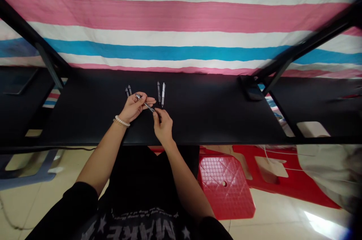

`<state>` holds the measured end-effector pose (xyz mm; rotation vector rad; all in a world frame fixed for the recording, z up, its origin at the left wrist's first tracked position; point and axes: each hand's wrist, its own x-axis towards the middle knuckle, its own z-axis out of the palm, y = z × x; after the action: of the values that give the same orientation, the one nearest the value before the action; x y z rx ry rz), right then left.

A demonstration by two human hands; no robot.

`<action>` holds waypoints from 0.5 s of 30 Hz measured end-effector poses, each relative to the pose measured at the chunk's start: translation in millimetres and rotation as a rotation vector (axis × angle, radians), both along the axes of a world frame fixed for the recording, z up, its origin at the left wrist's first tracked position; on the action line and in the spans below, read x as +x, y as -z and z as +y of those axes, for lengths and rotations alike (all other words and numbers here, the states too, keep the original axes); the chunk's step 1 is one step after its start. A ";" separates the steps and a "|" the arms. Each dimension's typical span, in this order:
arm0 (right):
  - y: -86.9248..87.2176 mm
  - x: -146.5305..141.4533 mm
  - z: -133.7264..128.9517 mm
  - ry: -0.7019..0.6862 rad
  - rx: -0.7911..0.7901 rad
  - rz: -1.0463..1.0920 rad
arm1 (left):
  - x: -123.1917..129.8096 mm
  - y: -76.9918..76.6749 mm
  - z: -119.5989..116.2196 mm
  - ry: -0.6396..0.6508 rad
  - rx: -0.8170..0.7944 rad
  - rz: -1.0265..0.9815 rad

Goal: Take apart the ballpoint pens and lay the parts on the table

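A dark pen point(147, 106) with a silvery tip end is held slantwise between both hands above the table. My left hand point(135, 105), palm partly turned up, pinches the tip end between thumb and fingers. My right hand point(164, 122) closes round the other end, whose last part is hidden in the fingers. Just beyond my right hand lie a dark pen point(158, 93) and a white-and-grey pen point(163, 94), side by side. Two more dark pens point(128, 90) lie beyond my left hand, partly covered by it.
The black table point(209, 111) has a striped cloth point(181, 17) hanging behind it. A black phone-like object point(251, 88) lies by the right-hand frame post. Below stand a red plastic stool point(224, 187) and a blue-grey stool point(31, 172).
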<state>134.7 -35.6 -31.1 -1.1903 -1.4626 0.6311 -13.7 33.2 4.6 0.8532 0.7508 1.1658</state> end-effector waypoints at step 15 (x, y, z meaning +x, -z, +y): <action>-2.1 7.4 1.1 0.003 -0.109 0.205 | 5.0 7.0 -0.7 0.045 -0.008 0.027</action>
<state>142.1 -34.5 -29.0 -1.1742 -1.2672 0.8150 -8.7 32.5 -2.4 0.8769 0.7543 1.1126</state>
